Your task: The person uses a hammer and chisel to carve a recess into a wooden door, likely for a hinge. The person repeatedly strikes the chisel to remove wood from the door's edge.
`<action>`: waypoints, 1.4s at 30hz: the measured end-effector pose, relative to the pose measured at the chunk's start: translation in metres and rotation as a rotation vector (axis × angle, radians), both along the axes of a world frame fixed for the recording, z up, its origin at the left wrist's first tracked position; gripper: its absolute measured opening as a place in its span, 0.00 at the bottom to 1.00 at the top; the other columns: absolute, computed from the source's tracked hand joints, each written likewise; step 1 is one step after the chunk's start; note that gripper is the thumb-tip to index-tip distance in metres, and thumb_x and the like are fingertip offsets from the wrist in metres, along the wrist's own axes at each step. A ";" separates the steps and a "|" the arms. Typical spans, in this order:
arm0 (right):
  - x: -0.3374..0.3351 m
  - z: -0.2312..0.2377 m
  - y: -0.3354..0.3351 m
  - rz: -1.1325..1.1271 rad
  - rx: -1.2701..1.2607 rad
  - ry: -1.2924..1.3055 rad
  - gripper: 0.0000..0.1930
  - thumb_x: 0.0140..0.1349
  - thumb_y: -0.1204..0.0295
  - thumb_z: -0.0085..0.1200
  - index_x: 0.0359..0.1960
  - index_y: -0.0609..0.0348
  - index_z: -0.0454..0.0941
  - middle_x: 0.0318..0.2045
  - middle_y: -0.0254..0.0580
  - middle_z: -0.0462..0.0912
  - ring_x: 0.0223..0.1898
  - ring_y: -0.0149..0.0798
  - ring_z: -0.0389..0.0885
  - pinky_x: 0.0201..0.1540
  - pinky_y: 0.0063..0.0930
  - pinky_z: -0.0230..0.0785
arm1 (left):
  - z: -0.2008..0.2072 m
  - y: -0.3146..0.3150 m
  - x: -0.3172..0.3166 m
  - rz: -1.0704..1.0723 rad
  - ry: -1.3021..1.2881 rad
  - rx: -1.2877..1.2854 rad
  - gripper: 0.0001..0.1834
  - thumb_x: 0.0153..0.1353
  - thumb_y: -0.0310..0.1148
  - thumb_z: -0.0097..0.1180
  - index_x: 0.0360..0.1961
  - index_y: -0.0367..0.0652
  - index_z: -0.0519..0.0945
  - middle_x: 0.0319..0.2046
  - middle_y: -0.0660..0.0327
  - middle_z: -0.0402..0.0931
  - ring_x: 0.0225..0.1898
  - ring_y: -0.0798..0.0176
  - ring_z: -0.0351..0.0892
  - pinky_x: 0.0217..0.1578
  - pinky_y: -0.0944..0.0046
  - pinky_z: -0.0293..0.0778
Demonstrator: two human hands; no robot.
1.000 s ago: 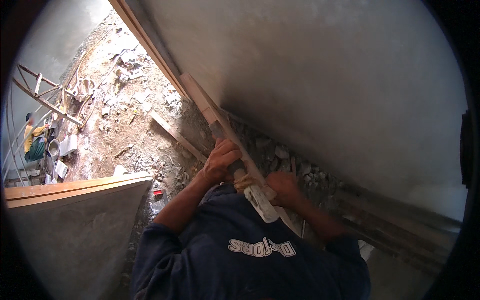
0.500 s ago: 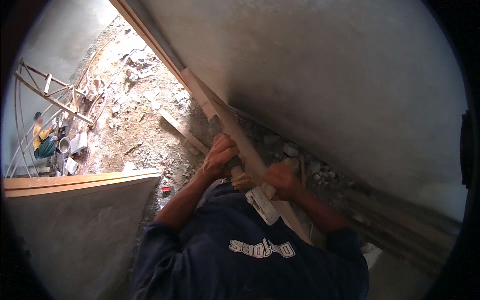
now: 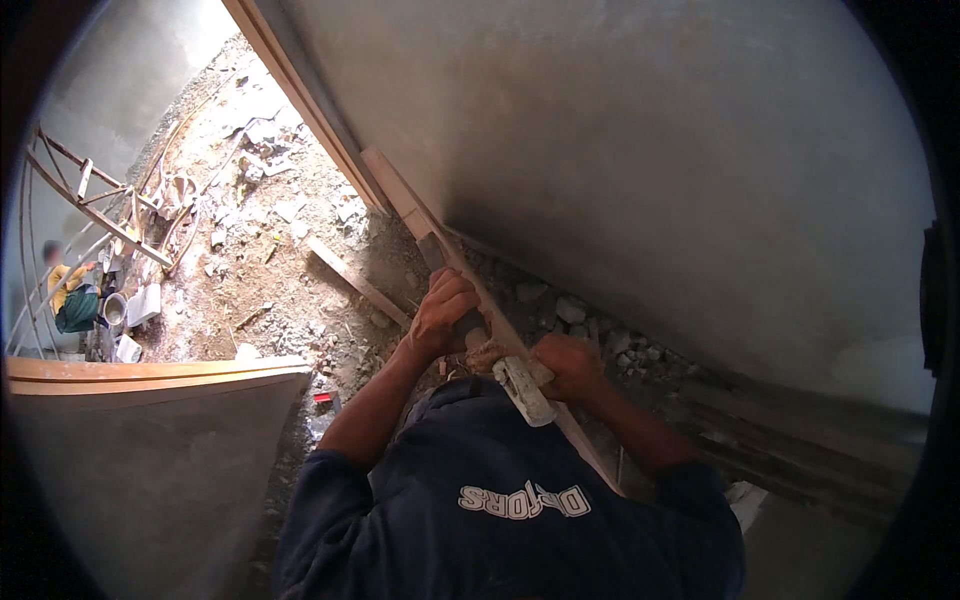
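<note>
A long pale wooden board [image 3: 500, 318] runs slantwise past both hands. My left hand [image 3: 442, 315] is closed around a chisel [image 3: 432, 250]; its flat dark blade lies along the board, pointing away from me. The frayed tan butt of its handle sticks out on the near side of my fist. My right hand [image 3: 570, 366] grips the short handle of a mallet [image 3: 524, 393] with a dusty, whitish block head. That head is close to the chisel's butt; whether they touch, I cannot tell. Most of the mallet handle is hidden by my fingers.
A grey plastered wall [image 3: 680, 180] rises on the right, with rubble [image 3: 575, 310] along its foot. A loose wooden strip [image 3: 358, 282] lies on the littered ground. At far left a person [image 3: 75, 300] sits near a bucket [image 3: 114, 309] and a scaffold frame [image 3: 100, 205]. A wood-edged wall [image 3: 160, 375] stands at lower left.
The mallet in my right hand has moved up and away from my body, nearer the chisel's butt. My left hand keeps its grip. The whole view has shifted slightly.
</note>
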State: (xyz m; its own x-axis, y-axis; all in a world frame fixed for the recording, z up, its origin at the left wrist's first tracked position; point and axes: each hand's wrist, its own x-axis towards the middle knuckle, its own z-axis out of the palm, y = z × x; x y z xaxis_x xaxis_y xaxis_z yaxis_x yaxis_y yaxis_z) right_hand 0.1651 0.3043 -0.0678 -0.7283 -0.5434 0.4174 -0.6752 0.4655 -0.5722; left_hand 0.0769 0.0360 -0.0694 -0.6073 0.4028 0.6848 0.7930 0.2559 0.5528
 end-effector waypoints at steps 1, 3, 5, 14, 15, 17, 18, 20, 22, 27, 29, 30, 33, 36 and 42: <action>0.001 -0.002 0.000 -0.004 -0.039 0.030 0.14 0.48 0.69 0.71 0.33 0.60 0.79 0.29 0.44 0.79 0.30 0.50 0.80 0.31 0.43 0.71 | 0.000 0.000 0.000 -0.004 0.020 0.002 0.17 0.46 0.29 0.73 0.36 0.39 0.78 0.35 0.54 0.75 0.39 0.47 0.78 0.49 0.43 0.73; 0.006 -0.005 -0.003 -0.011 -0.119 0.083 0.15 0.45 0.70 0.71 0.32 0.60 0.79 0.28 0.44 0.78 0.29 0.51 0.80 0.30 0.44 0.71 | -0.001 -0.002 0.002 -0.011 0.055 0.004 0.18 0.46 0.29 0.73 0.36 0.38 0.78 0.35 0.53 0.75 0.39 0.47 0.78 0.46 0.46 0.73; 0.008 -0.002 -0.008 0.074 -0.234 0.150 0.15 0.43 0.70 0.71 0.32 0.61 0.79 0.27 0.45 0.77 0.28 0.52 0.79 0.30 0.43 0.71 | -0.003 -0.005 0.005 -0.014 0.064 0.014 0.17 0.46 0.29 0.72 0.36 0.38 0.78 0.36 0.53 0.76 0.39 0.47 0.78 0.47 0.46 0.73; 0.014 -0.026 -0.008 0.149 -0.165 0.067 0.27 0.41 0.68 0.73 0.46 0.62 0.79 0.41 0.51 0.82 0.40 0.58 0.82 0.41 0.48 0.76 | -0.004 -0.018 0.010 0.012 0.020 0.067 0.20 0.41 0.24 0.72 0.37 0.41 0.78 0.36 0.57 0.75 0.41 0.48 0.77 0.52 0.48 0.70; 0.015 -0.023 -0.010 0.233 -0.274 0.154 0.27 0.42 0.68 0.72 0.47 0.61 0.79 0.42 0.50 0.83 0.40 0.58 0.83 0.41 0.48 0.76 | -0.006 -0.018 0.013 0.007 0.030 0.064 0.20 0.41 0.24 0.73 0.37 0.41 0.79 0.36 0.57 0.75 0.41 0.48 0.77 0.52 0.48 0.70; 0.011 -0.016 -0.017 0.068 0.039 0.022 0.25 0.43 0.68 0.71 0.46 0.62 0.80 0.41 0.51 0.83 0.39 0.57 0.83 0.40 0.48 0.76 | -0.008 -0.022 0.014 -0.002 0.007 0.048 0.20 0.41 0.24 0.73 0.36 0.41 0.79 0.36 0.56 0.75 0.41 0.48 0.77 0.52 0.47 0.70; 0.010 -0.011 -0.021 -0.014 0.197 -0.042 0.25 0.44 0.69 0.71 0.45 0.62 0.80 0.41 0.52 0.83 0.38 0.57 0.84 0.39 0.48 0.77 | -0.009 -0.023 0.014 -0.006 -0.003 0.041 0.20 0.41 0.24 0.73 0.36 0.41 0.79 0.36 0.56 0.75 0.41 0.47 0.77 0.53 0.46 0.70; 0.022 -0.015 -0.021 -0.008 0.073 -0.082 0.25 0.44 0.67 0.71 0.45 0.62 0.80 0.41 0.52 0.83 0.40 0.57 0.84 0.40 0.48 0.77 | -0.012 -0.022 0.016 0.012 0.028 0.039 0.21 0.40 0.25 0.74 0.36 0.41 0.79 0.36 0.56 0.75 0.41 0.47 0.77 0.53 0.45 0.70; 0.019 -0.023 -0.018 0.082 -0.077 -0.011 0.26 0.43 0.67 0.72 0.45 0.62 0.80 0.41 0.52 0.83 0.40 0.57 0.84 0.41 0.47 0.77 | -0.014 -0.022 0.011 0.009 0.050 0.033 0.21 0.39 0.26 0.74 0.36 0.41 0.79 0.36 0.56 0.75 0.41 0.47 0.77 0.54 0.44 0.69; 0.009 -0.018 -0.022 0.024 0.188 -0.060 0.27 0.39 0.67 0.74 0.44 0.61 0.81 0.39 0.50 0.83 0.41 0.56 0.84 0.40 0.46 0.77 | -0.015 -0.024 0.011 0.012 0.025 0.007 0.23 0.38 0.28 0.75 0.37 0.42 0.79 0.36 0.57 0.74 0.41 0.47 0.77 0.55 0.43 0.69; 0.016 -0.011 -0.022 0.029 0.091 -0.108 0.27 0.38 0.68 0.74 0.43 0.61 0.81 0.39 0.49 0.83 0.42 0.55 0.84 0.41 0.46 0.76 | -0.016 -0.021 0.012 0.013 0.046 0.017 0.24 0.37 0.28 0.75 0.38 0.42 0.79 0.36 0.57 0.74 0.41 0.47 0.77 0.57 0.42 0.69; 0.018 -0.009 -0.022 0.030 0.041 -0.129 0.27 0.38 0.68 0.75 0.43 0.61 0.82 0.39 0.48 0.84 0.42 0.55 0.83 0.42 0.47 0.76 | -0.015 -0.020 0.009 0.012 0.059 0.021 0.24 0.37 0.28 0.75 0.38 0.42 0.79 0.36 0.57 0.74 0.41 0.47 0.77 0.58 0.42 0.68; 0.016 -0.024 -0.016 0.176 -0.117 0.032 0.29 0.38 0.68 0.75 0.46 0.59 0.81 0.41 0.47 0.83 0.45 0.55 0.83 0.46 0.47 0.76 | -0.019 -0.022 0.008 -0.023 0.027 0.020 0.24 0.36 0.27 0.75 0.38 0.42 0.79 0.37 0.57 0.74 0.41 0.48 0.77 0.60 0.40 0.68; 0.007 -0.011 -0.020 0.058 0.204 -0.138 0.29 0.38 0.68 0.75 0.46 0.58 0.81 0.43 0.47 0.83 0.46 0.54 0.83 0.47 0.48 0.76 | -0.019 -0.024 0.006 0.003 0.036 0.012 0.24 0.37 0.27 0.74 0.39 0.41 0.79 0.37 0.57 0.74 0.41 0.49 0.77 0.61 0.38 0.67; 0.008 -0.026 -0.010 0.208 -0.115 0.095 0.26 0.38 0.69 0.74 0.43 0.59 0.80 0.42 0.49 0.82 0.45 0.55 0.83 0.47 0.49 0.75 | -0.020 -0.018 0.010 -0.010 0.010 0.030 0.24 0.38 0.29 0.74 0.39 0.41 0.78 0.37 0.56 0.74 0.43 0.49 0.78 0.63 0.37 0.66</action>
